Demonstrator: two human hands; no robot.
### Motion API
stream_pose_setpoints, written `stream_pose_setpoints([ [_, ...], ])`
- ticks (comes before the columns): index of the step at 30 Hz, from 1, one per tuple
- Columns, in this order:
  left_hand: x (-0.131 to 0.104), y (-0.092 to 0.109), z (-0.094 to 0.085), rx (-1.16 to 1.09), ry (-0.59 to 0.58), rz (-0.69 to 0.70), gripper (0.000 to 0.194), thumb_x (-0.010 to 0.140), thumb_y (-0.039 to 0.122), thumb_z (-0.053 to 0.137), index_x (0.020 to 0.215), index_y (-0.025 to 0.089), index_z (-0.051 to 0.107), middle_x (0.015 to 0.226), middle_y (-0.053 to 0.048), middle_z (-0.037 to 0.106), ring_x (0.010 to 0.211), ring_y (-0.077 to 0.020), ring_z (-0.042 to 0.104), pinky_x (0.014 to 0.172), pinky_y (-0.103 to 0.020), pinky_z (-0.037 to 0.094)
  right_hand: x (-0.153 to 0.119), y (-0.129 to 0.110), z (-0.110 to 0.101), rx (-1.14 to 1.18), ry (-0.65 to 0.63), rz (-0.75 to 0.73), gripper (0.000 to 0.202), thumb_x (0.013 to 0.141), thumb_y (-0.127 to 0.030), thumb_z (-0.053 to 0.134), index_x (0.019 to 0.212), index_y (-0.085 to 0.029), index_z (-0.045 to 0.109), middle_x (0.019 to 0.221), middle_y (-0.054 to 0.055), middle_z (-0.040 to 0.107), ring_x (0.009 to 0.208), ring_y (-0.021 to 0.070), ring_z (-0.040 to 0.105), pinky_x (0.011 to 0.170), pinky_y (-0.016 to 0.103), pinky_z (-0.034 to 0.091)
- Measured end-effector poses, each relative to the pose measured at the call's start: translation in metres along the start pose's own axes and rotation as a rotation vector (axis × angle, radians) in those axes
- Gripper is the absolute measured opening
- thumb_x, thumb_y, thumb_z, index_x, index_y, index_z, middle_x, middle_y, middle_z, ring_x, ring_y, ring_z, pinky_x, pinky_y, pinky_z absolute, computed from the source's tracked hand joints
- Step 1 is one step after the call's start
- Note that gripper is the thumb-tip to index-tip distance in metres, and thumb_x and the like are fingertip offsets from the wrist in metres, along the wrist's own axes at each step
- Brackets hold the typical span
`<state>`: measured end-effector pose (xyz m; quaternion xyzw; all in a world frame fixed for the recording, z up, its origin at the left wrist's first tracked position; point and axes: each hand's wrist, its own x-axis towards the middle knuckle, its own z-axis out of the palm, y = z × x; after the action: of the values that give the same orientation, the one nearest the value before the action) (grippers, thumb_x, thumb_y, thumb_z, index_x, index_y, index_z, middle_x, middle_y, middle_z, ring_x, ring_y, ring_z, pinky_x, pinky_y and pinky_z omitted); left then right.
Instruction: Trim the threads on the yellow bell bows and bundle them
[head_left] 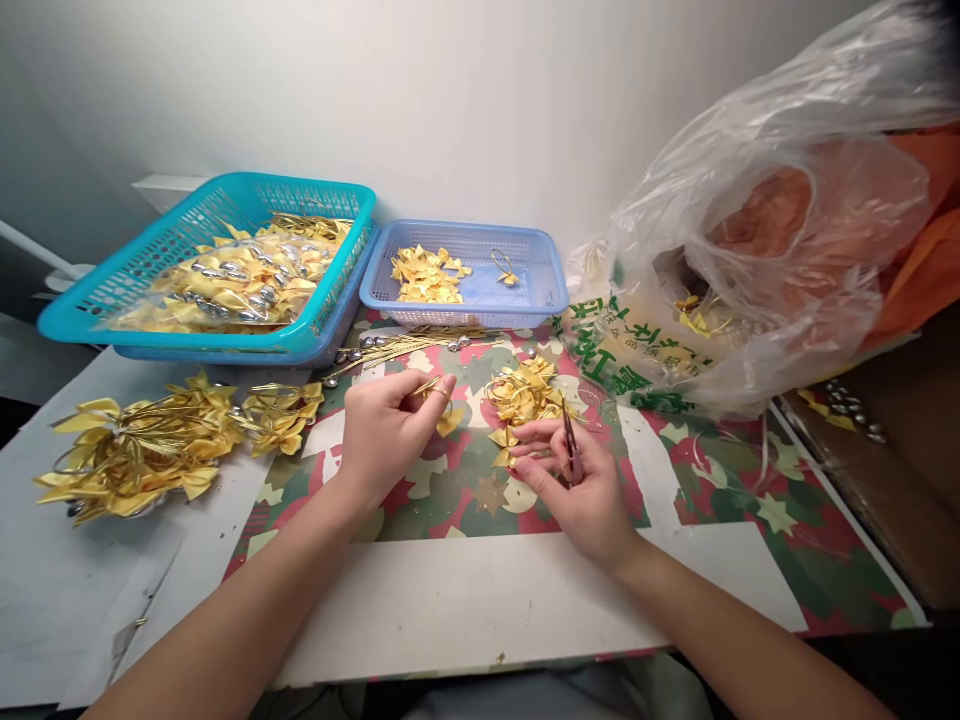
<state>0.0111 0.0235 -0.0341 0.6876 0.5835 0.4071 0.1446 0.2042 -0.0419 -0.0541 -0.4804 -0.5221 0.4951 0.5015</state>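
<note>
The person's 2 hands work apart over a patterned covering (450, 510) on the table. The left hand (394, 425) is closed, its thumb and curled fingers pinching a gold loop (430, 388); a yellow bow (450, 420) shows just below the fingertips and seems to belong to that loop. The right hand (589, 480) keeps a dark tool (571, 450) tucked among its fingers, while its thumb and fingertips come close to a loose bow (501, 447) at the near edge of a small pile (526, 390). Whether they touch or grip that bow, the view cannot settle.

The step in hand looks like handling the bows 1 at a time: 1 held on the left, another within reach on the right. As a judgement, the next move calls for a light, precise pinch that parts a single bow from its tangled neighbours, with the tool's point kept clear of ribbon and left fingers.

Behind the hands lie straight gold ties (420, 345). Beyond them, a blue basket (517, 316) holds a heap of bows plus 1 looped piece lying apart. A teal basket (187, 346) and a larger pile (161, 440) sit to the left.
</note>
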Motion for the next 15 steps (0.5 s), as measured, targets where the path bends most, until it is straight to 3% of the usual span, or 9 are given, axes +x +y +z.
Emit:
stream_pose_setpoints([
  [3,-0.010,0.018,-0.004,-0.170,-0.038,-0.160,0.040,0.079,0.035,0.060,0.045,0.019,0.046,0.042,0.006,0.030,0.044,-0.0092,0.029,0.044,-0.024,0.026,0.000,-0.001,0.006,0.031,-0.051,0.059,0.024,0.075,-0.028,0.075,0.085,-0.023,0.054,0.115,0.008,0.066,0.096,0.0204,0.068,0.074,0.032,0.061],
  [6,-0.020,0.032,-0.002,-0.274,-0.131,-0.256,0.036,0.078,0.035,0.059,0.048,0.019,0.048,0.043,0.005,0.034,0.045,-0.0095,0.031,0.043,-0.023,0.026,-0.001,-0.002,0.014,0.044,-0.063,0.115,0.033,0.067,-0.030,0.080,0.082,-0.022,0.052,0.116,0.009,0.066,0.091,0.0216,0.070,0.069,0.033,0.062],
  [11,-0.031,0.040,0.000,-0.374,-0.240,-0.277,0.043,0.076,0.031,0.059,0.044,0.019,0.035,0.044,0.005,0.030,0.046,-0.0089,0.027,0.044,-0.023,0.024,-0.001,0.000,0.022,0.149,0.001,0.127,0.043,0.071,-0.038,0.077,0.067,-0.022,0.037,0.100,0.007,0.070,0.077,0.0189,0.071,0.068,0.034,0.062],
  [15,-0.034,0.041,-0.002,-0.484,-0.376,-0.248,0.040,0.083,0.035,0.058,0.048,0.018,0.046,0.044,0.004,0.036,0.045,-0.0089,0.030,0.043,-0.023,0.025,0.003,-0.003,0.020,0.178,0.043,0.098,0.050,0.073,-0.042,0.075,0.064,-0.023,0.029,0.083,0.002,0.069,0.069,0.0150,0.067,0.066,0.031,0.060],
])
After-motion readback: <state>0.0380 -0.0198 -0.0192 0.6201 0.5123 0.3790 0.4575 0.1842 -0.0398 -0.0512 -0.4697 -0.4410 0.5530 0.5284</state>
